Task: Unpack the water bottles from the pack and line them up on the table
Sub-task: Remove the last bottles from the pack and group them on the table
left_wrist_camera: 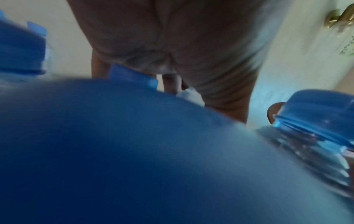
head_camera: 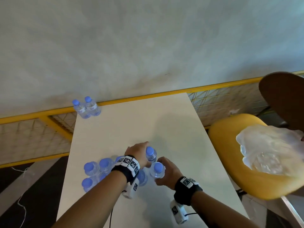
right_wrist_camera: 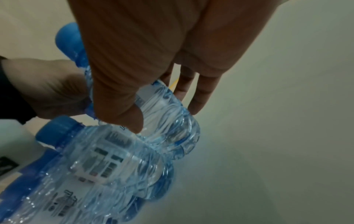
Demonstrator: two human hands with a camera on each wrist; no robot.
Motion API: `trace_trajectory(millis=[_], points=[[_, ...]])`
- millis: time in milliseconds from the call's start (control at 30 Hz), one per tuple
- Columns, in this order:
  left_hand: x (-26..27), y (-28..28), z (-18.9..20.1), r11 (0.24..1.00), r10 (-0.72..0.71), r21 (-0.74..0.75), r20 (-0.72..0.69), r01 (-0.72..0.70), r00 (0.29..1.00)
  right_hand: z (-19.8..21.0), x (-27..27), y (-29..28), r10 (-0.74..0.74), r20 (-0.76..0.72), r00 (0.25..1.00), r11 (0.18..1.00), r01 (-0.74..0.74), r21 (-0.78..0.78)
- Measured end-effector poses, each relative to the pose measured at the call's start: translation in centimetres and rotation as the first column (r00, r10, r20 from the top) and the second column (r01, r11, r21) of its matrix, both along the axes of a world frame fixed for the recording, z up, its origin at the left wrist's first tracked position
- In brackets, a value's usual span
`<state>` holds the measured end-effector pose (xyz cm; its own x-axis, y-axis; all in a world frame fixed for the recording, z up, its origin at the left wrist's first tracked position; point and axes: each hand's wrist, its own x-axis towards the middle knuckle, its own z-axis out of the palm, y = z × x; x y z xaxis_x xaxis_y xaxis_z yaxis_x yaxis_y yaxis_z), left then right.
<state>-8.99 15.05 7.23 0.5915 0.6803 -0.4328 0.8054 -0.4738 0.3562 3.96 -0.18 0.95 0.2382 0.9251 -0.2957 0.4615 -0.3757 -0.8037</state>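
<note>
Several clear water bottles with blue caps (head_camera: 92, 168) stand bunched at the near left of the white table (head_camera: 172, 122). Two more bottles (head_camera: 87, 107) stand side by side at the far left corner. My left hand (head_camera: 137, 153) grips one bottle (head_camera: 150, 153) at the cluster's right edge, fingers curled round its neck. Just beside it my right hand (head_camera: 167, 171) grips another bottle (head_camera: 157, 169). In the right wrist view, thumb and fingers (right_wrist_camera: 199, 97) wrap that bottle's body (right_wrist_camera: 170, 121). The left wrist view is mostly filled by a blurred blue cap (left_wrist_camera: 114, 144).
Crumpled clear plastic wrap (head_camera: 269, 152) lies on a yellow chair (head_camera: 230, 162) right of the table. A yellow railing (head_camera: 148, 96) with mesh runs along the table's far edge. A brown chair back (head_camera: 283, 96) stands at the far right.
</note>
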Motion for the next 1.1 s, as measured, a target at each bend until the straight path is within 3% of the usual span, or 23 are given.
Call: trace_trajectory(millis=[333, 533, 867, 1100], points=[[-0.2, 1.0, -1.5, 0.985, -0.168, 0.008, -0.093, 0.17, 0.981, -2.7, -1.5, -0.1, -0.055, 0.057, 0.997, 0.998, 0.057, -0.03], [-0.3, 1.2, -1.3, 0.976, -0.215, 0.006, -0.172, 0.219, 0.961, -3.0, -1.7, 0.3, 0.006, 0.101, 0.995, 0.999, -0.002, -0.039], [-0.5, 1.0, -0.6, 0.978, -0.207, -0.003, -0.178, 0.21, 0.962, -3.1, -1.3, 0.0, 0.055, 0.141, 0.989, 0.998, -0.059, 0.021], [-1.4, 0.5, 1.4, 0.984, -0.177, -0.017, -0.163, 0.177, 0.971, -1.5, -0.9, -0.4, 0.132, 0.137, 0.982, 0.988, -0.119, -0.096]])
